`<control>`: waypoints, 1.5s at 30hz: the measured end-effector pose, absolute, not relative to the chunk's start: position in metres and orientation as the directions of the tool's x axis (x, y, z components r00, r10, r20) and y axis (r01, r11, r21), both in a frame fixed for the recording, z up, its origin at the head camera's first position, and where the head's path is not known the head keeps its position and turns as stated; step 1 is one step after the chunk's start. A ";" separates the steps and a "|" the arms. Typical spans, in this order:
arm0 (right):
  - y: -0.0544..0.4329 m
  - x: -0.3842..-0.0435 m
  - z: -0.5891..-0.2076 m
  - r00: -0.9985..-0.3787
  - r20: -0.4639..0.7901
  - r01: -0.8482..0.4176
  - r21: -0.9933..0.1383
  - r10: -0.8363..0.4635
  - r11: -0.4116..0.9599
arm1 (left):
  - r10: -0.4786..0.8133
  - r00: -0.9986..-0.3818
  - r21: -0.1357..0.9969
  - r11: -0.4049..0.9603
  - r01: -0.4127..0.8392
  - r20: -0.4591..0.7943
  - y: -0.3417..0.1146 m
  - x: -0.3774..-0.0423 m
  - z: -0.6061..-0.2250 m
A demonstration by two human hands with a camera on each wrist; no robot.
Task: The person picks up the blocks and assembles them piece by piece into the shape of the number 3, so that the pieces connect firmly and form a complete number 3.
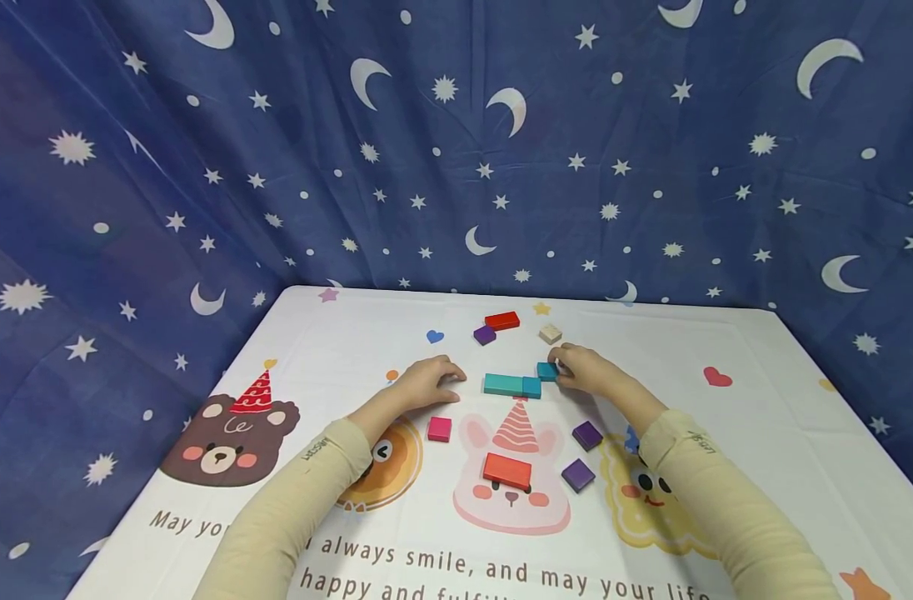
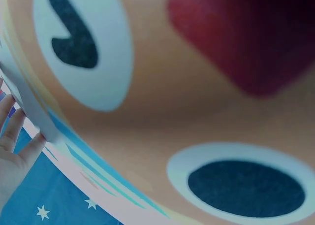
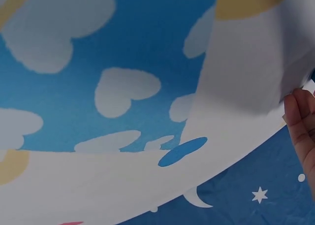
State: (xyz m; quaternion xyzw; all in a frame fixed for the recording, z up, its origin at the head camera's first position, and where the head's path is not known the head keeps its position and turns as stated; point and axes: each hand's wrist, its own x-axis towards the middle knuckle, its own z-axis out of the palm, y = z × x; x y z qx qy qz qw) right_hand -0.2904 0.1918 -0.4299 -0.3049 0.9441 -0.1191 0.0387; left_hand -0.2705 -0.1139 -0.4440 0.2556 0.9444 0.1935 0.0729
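In the head view my right hand [image 1: 590,372] pinches a small blue block [image 1: 546,372] between thumb and fingers, low over the cloth or on it; I cannot tell which. Just left of that block, a long teal block [image 1: 504,384] lies end to end with another small blue block [image 1: 531,387]. My left hand [image 1: 426,383] is left of the teal block, its fingers spread and slightly bent, with nothing between them. Both wrist views catch only the fingers of the left hand [image 2: 15,146] and right hand [image 3: 301,126] at their edges; the blocks are hardly visible there.
Toward the back are a red block [image 1: 502,320], a purple block [image 1: 484,335] and a beige block [image 1: 550,334]. Nearer lie a pink block [image 1: 439,429], an orange-red block [image 1: 506,471] and two purple blocks [image 1: 587,435]. A starry blue curtain [image 1: 456,225] borders the table.
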 end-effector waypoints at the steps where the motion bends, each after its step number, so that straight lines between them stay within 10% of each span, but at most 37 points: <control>1: 0.191 -0.291 -0.430 -0.812 0.002 -0.565 -0.251 -0.583 0.786 | 0.512 -0.858 0.402 0.794 0.455 -0.039 -0.114 -0.270 -0.444; 45: 0.172 -0.292 -0.429 -0.856 -0.070 -0.484 -0.239 -0.512 0.842 | 0.524 -0.851 0.406 0.785 0.468 -0.033 -0.115 -0.269 -0.443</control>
